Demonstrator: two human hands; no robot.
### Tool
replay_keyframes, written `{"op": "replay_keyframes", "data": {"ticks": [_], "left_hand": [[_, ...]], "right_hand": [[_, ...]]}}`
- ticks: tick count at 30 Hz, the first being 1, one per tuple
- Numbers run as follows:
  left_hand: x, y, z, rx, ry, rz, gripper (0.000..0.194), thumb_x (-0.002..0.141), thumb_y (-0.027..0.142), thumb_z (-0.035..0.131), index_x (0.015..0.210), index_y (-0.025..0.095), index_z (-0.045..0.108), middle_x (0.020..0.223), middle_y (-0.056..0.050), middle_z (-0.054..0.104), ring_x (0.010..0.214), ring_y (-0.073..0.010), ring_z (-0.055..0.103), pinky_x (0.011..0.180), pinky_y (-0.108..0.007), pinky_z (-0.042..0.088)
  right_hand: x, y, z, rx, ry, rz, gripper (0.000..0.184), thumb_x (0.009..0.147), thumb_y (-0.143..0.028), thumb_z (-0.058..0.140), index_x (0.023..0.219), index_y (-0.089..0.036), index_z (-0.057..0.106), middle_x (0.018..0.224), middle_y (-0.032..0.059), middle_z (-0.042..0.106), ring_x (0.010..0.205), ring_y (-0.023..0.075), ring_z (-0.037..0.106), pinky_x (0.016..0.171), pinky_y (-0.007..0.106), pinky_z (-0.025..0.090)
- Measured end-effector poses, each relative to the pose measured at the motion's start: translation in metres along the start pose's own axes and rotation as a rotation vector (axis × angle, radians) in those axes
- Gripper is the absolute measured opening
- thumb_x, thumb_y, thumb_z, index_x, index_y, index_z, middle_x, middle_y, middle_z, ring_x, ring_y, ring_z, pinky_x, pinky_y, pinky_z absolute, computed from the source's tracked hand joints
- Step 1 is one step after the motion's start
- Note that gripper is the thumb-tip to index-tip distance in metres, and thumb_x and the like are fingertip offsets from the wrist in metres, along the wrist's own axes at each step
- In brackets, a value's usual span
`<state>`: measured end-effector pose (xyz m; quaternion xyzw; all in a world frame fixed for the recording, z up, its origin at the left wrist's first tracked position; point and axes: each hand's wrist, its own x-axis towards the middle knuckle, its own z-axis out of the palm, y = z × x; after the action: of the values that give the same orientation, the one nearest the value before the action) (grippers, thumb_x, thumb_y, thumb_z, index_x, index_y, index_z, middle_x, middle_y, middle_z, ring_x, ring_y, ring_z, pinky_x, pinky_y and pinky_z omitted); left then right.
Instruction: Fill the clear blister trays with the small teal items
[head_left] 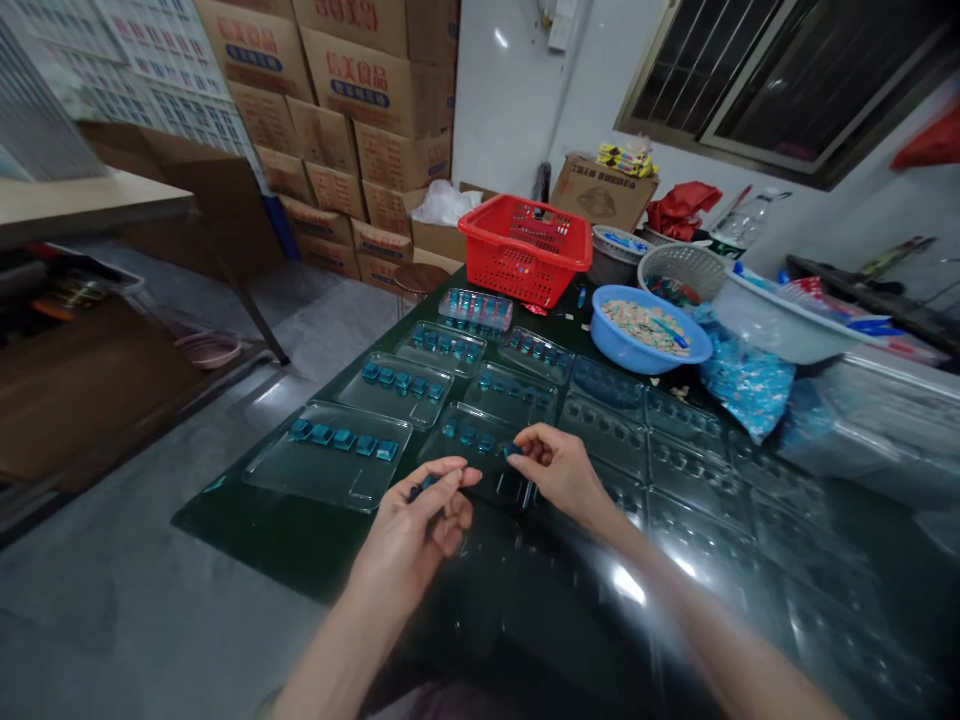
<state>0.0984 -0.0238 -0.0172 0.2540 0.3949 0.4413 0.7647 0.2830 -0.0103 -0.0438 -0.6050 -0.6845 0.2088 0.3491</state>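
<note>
Table, dark green and glossy, spreads before you, with your two bare hands over its near part. Your right hand is closed to a narrow pinch, thumb and forefinger on a small blue piece. That piece is at the right end of a row of three blue pieces in a see-through tray; whether it touches the tray, you cannot tell from this angle. Your left hand, just left of the right and apart from it, is loosely curled, with dark blue pieces held in its fingers; how many is hidden.

To your left, the nearest filled tray lies flat with five blue pieces in a row. Behind it, more trays hold similar rows. On your right, further see-through trays with moulded hollows lie side by side. At the table's far end stands a red basket. Right of it, a blue bowl holds a heap of small pale bits, next to a bag of blue-and-white packets. Beyond, cardboard boxes are stacked against the wall.
</note>
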Motion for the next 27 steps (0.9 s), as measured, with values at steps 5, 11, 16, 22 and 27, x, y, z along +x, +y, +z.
{"op": "replay_keyframes", "data": {"ticks": [5, 11, 16, 22, 27], "left_hand": [[-0.002, 0.002, -0.012, -0.023, 0.012, 0.007, 0.019, 0.068, 0.023, 0.061, 0.084, 0.013, 0.058, 0.077, -0.005, 0.058, 0.049, -0.0049, 0.045, 0.036, -0.015, 0.026], [0.0, -0.002, -0.018, -0.073, 0.046, -0.078, 0.017, 0.069, 0.025, 0.06, 0.082, 0.015, 0.058, 0.076, -0.003, 0.056, 0.053, -0.0046, 0.047, 0.04, -0.012, 0.031], [0.001, -0.001, -0.02, -0.105, 0.079, -0.112, 0.019, 0.067, 0.024, 0.062, 0.083, 0.014, 0.06, 0.077, -0.004, 0.057, 0.056, -0.0065, 0.049, 0.042, -0.013, 0.035], [-0.001, -0.002, -0.02, -0.103, 0.076, -0.128, 0.018, 0.067, 0.024, 0.062, 0.083, 0.015, 0.06, 0.076, -0.004, 0.057, 0.057, -0.0061, 0.049, 0.045, -0.014, 0.038], [0.0, -0.001, -0.019, -0.097, 0.066, -0.128, 0.017, 0.067, 0.024, 0.062, 0.081, 0.015, 0.061, 0.074, -0.003, 0.056, 0.056, -0.0056, 0.049, 0.042, -0.012, 0.034]], "right_hand": [[0.02, 0.018, 0.007, -0.132, -0.018, -0.04, 0.011, 0.068, -0.02, 0.059, 0.078, -0.018, 0.056, 0.068, -0.0005, 0.056, 0.061, 0.0109, 0.051, 0.058, 0.022, 0.039], [0.021, 0.016, 0.01, -0.25, -0.055, -0.055, 0.008, 0.068, -0.024, 0.059, 0.074, -0.02, 0.057, 0.07, -0.0006, 0.057, 0.06, 0.0112, 0.05, 0.056, 0.022, 0.035], [0.02, 0.016, 0.01, -0.329, -0.061, -0.064, 0.005, 0.07, -0.025, 0.058, 0.069, -0.02, 0.057, 0.07, -0.0001, 0.057, 0.063, 0.0121, 0.05, 0.057, 0.023, 0.033], [0.023, 0.016, 0.01, -0.335, -0.095, -0.087, 0.008, 0.073, -0.025, 0.056, 0.079, -0.02, 0.058, 0.072, 0.0, 0.057, 0.064, 0.0118, 0.05, 0.059, 0.023, 0.034], [0.028, 0.018, 0.009, -0.307, -0.136, -0.107, 0.018, 0.075, -0.023, 0.054, 0.092, -0.019, 0.058, 0.072, -0.0004, 0.058, 0.063, 0.011, 0.052, 0.06, 0.022, 0.037]]}}
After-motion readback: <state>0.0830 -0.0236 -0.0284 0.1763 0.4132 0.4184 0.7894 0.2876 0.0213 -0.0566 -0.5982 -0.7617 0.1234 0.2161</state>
